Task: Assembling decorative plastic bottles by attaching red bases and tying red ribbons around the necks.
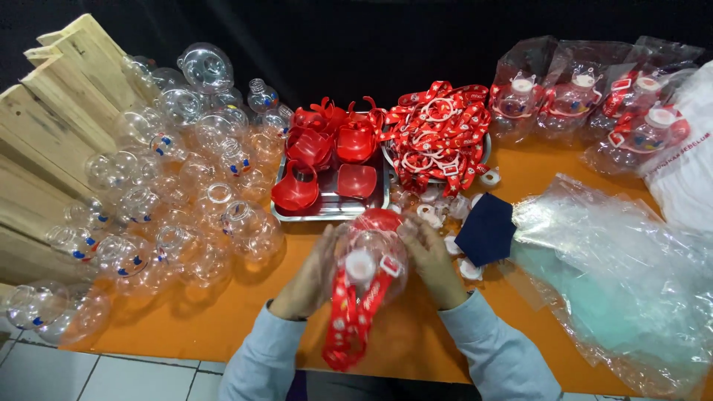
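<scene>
Both of my hands hold a round clear plastic bottle over the orange table. The bottle has a white cap, a red base at its far end and a red strap hanging toward me. My left hand cups its left side and my right hand cups its right side. Just beyond it stands a metal tray of red plastic bases. A bowl piled with red straps and white rings sits to the tray's right.
Many empty clear round bottles cover the left of the table, beside wooden planks. Bagged finished bottles lie at the back right. Clear plastic bags, a dark blue cloth and loose white caps lie at right.
</scene>
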